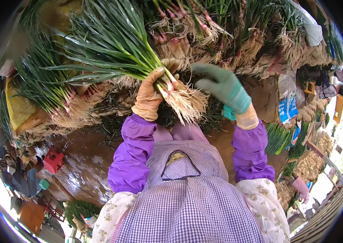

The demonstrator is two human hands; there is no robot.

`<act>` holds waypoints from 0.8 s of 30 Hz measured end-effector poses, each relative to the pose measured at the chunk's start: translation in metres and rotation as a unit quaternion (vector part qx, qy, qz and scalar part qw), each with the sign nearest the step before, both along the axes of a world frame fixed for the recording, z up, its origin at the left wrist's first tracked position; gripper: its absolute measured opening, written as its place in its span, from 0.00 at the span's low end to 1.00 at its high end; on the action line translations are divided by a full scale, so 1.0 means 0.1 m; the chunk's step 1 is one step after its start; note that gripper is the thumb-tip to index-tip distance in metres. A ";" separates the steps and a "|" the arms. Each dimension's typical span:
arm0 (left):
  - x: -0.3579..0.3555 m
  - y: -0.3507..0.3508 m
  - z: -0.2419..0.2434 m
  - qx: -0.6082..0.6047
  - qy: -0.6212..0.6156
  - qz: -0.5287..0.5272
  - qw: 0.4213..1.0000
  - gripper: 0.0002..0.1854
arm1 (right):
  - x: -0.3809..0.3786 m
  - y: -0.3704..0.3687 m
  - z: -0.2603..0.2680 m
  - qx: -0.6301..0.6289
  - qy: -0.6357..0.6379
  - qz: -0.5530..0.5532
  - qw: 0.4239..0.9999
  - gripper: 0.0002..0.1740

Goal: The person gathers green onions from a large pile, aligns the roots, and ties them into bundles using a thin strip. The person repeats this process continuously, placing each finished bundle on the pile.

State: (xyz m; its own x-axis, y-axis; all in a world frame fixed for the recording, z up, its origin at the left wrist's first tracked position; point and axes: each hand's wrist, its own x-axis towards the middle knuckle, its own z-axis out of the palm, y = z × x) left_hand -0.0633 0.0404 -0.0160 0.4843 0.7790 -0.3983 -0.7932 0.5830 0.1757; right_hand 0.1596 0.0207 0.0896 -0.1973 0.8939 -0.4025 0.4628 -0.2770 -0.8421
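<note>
A bunch of green garlic plants (141,57) with long leaves, pinkish stem bases and pale stringy roots is gripped in my left hand (151,91), which wears a tan rubber glove. The leaves point to the upper left and the roots hang to the lower right. My right hand (223,83), in a green-coated glove and slightly blurred, is raised just right of the roots with its fingers apart and nothing seen in it. More uprooted plants (195,21) lie heaped beyond both hands.
Another row of plants (50,88) lies at the left by a yellow sack (21,106). A red plastic stool (53,161) stands on the wet floor at lower left. Stacked green bundles (279,136) lie at right. Other people are at both edges of view.
</note>
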 end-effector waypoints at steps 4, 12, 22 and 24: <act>0.05 0.09 -0.05 0.039 0.068 -0.027 0.997 0.20 | -0.31 0.04 -0.13 0.170 -0.168 0.108 0.965 0.13; -0.11 0.23 0.36 0.128 0.123 0.104 0.979 0.10 | 0.53 -0.53 -0.05 -0.214 0.084 0.021 0.973 0.12; 0.01 0.27 -0.02 0.079 -0.004 0.126 0.989 0.26 | -0.32 1.66 -0.23 0.044 -0.316 0.017 0.948 0.19; 0.04 0.25 0.06 0.107 -0.044 0.138 0.984 0.32 | -0.37 2.06 -0.16 -0.022 -0.462 0.043 0.885 0.21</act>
